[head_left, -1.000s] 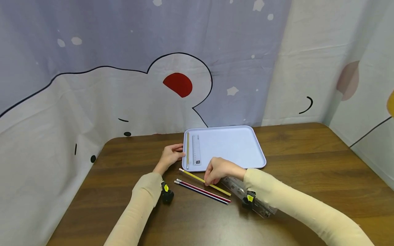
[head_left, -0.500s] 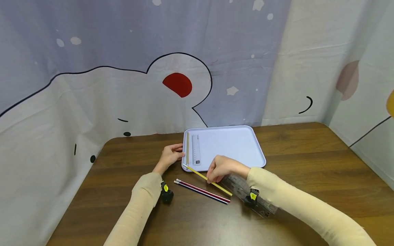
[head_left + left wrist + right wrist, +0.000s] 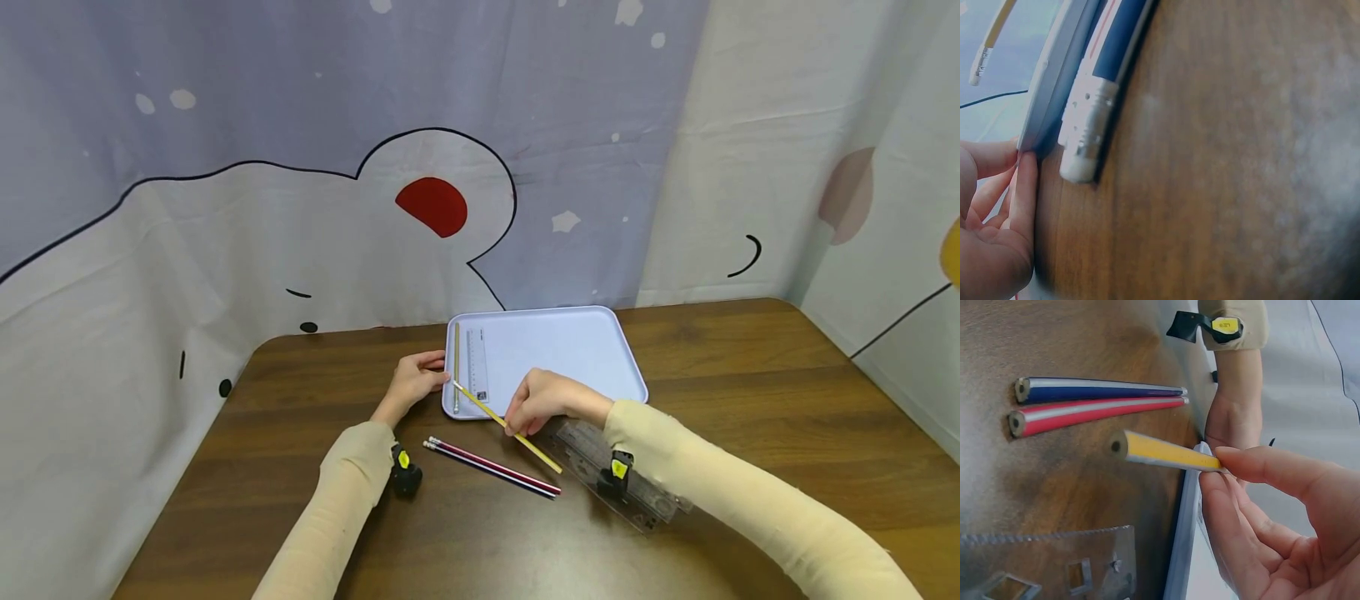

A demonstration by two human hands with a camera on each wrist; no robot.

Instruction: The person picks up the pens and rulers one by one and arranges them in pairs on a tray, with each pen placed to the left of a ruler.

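Observation:
My right hand (image 3: pixel 542 402) pinches a yellow pencil (image 3: pixel 1160 452) between thumb and fingertips near its middle. This pencil slants over the near left corner of the white tray (image 3: pixel 555 354), its eraser end above the tray and its unsharpened end toward me. With my left hand (image 3: pixel 411 383) I hold the tray's left rim, thumb on top and fingers against the outside. Inside the tray, along the left side, lie another yellow pencil (image 3: pixel 457 354) and a clear short ruler (image 3: pixel 477 358).
A red pencil (image 3: pixel 1097 414) and a blue pencil (image 3: pixel 1104 389) lie side by side on the wooden table (image 3: pixel 337 367), in front of the tray. Clear plastic stencil rulers (image 3: pixel 585 467) lie under my right forearm. A printed curtain (image 3: pixel 585 150) hangs behind the table.
My right hand has lifted the yellow pencil from beside the red and blue ones and carried it forward, its eraser end now over the tray. My left hand has stayed at the rim.

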